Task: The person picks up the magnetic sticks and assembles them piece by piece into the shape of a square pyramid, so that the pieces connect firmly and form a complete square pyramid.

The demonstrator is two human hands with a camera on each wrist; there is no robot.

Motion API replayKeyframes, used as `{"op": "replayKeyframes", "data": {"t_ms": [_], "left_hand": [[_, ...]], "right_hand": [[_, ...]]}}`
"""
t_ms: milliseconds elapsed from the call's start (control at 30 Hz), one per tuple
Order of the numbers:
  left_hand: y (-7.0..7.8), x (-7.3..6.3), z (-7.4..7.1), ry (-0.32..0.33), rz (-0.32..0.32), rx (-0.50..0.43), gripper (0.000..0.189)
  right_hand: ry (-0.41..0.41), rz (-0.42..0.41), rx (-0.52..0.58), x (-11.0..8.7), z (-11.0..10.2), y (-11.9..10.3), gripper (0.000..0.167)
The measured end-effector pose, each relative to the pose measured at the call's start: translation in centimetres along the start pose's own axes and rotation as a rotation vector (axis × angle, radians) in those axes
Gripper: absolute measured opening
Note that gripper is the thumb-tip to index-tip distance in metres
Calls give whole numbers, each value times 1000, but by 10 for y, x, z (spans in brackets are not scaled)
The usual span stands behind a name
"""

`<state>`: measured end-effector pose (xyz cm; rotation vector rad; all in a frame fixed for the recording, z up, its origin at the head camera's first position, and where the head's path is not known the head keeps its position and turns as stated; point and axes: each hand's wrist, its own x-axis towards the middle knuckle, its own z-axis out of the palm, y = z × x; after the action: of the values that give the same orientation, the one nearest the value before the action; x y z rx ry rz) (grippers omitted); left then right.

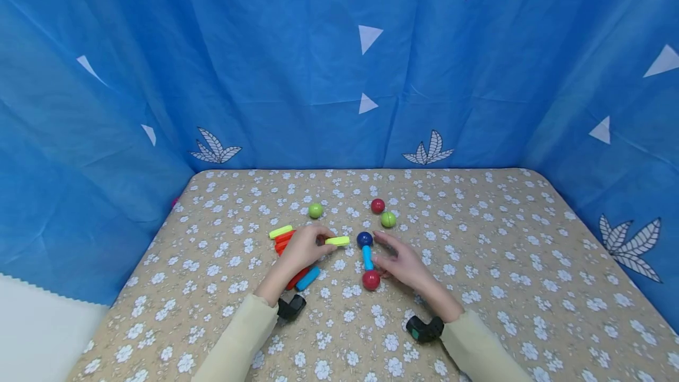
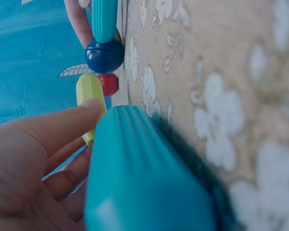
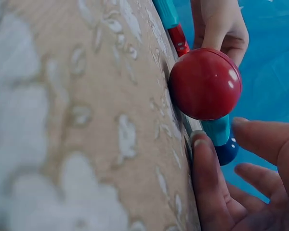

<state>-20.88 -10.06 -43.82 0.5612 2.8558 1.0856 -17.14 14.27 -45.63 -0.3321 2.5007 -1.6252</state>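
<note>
My left hand [image 1: 305,246] pinches a short yellow ribbed rod [image 1: 337,241] between thumb and fingers, its free end pointing right. Right of it, on the cloth, lies a joined piece: a light-blue rod [image 1: 368,258] with a dark blue ball [image 1: 364,239] at the far end and a red ball [image 1: 371,280] at the near end. My right hand [image 1: 404,264] is beside that piece with fingers spread, one fingertip near the blue ball and another at the rod. Whether they touch it is unclear. In the left wrist view a loose light-blue rod [image 2: 139,173] looms below the left hand.
Red rods [image 1: 283,239], another yellow rod [image 1: 280,231] and a loose blue rod [image 1: 307,279] lie around the left hand. Farther back are a green ball [image 1: 315,210], a red ball [image 1: 378,206] and a second green ball [image 1: 388,219]. A blue curtain [image 1: 318,75] borders the flowered tablecloth [image 1: 504,252].
</note>
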Motion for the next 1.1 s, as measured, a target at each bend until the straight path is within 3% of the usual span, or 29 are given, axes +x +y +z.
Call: {"op": "replayKeyframes", "data": {"t_ms": [167,467,1100], "left_hand": [[-2,2,1,1,-16,-8,13],[0,4,5,-17,-19,-7,15],[4,13,9,-36,46,56,13]], "right_hand": [[29,33,43,14,5,-3,48],[75,29,-27,29,6,-4,31],[47,4,43,32,8,0,30]]}}
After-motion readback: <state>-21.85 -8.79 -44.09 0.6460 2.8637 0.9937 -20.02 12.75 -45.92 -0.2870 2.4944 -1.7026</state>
